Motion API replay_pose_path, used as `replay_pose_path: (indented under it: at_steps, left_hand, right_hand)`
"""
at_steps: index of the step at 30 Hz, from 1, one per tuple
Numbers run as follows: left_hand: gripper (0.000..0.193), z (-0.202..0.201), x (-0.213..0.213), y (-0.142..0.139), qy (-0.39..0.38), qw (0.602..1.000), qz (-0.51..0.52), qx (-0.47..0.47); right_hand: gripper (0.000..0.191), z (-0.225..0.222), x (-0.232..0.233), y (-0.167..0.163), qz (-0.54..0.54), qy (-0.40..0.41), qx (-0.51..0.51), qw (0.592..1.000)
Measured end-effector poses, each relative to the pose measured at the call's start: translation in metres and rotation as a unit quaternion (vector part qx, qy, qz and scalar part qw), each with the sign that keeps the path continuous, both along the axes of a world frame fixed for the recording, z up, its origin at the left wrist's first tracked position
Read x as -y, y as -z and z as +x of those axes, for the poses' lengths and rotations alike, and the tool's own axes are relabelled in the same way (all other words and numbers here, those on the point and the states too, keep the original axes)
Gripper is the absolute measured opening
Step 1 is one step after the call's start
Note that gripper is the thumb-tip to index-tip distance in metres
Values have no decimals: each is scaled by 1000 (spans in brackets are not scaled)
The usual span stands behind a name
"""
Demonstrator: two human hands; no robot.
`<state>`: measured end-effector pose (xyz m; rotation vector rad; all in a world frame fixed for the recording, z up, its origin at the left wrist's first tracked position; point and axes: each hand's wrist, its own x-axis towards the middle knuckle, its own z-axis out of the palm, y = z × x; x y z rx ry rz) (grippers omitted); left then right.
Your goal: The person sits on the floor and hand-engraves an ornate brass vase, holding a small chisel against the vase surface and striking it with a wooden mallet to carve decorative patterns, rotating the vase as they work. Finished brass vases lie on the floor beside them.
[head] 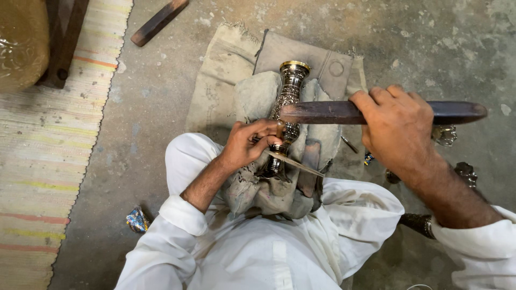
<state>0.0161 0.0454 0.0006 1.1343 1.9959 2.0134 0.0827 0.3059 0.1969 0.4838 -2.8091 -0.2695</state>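
An engraved metal vase (289,92) with a brass rim lies on a grey padded cloth (258,96) between my legs. My left hand (248,144) pinches a thin chisel-like tool (293,162) against the vase's lower body. My right hand (396,129) grips a long dark wooden stick (322,113), held level just above the vase and the tool.
A sackcloth mat (220,70) lies under the padding on the concrete floor. Several engraved metal pieces (445,135) sit by my right arm. A striped rug (48,161) runs along the left, a wooden bar (158,21) lies at the top, and a crumpled wrapper (137,220) rests near my left knee.
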Motion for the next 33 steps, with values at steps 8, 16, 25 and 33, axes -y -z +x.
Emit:
replay_pose_path:
  at_steps: [8, 16, 25, 33]
  left_hand:
    - [39, 6, -3, 2, -54, 999, -6, -2]
    - [35, -8, 2, -7, -81, 972, 93, 200]
    - [41, -34, -9, -61, 7, 993, -116, -5]
    - [36, -27, -10, -63, 32, 975, -155, -156]
  right_hand:
    - [32, 3, 7, -4, 74, 15, -12, 997]
    - [28, 20, -18, 14, -170, 171, 176, 954]
    - [32, 52, -36, 79, -418, 233, 227, 848]
    - [34, 63, -37, 83, -361, 270, 197, 871]
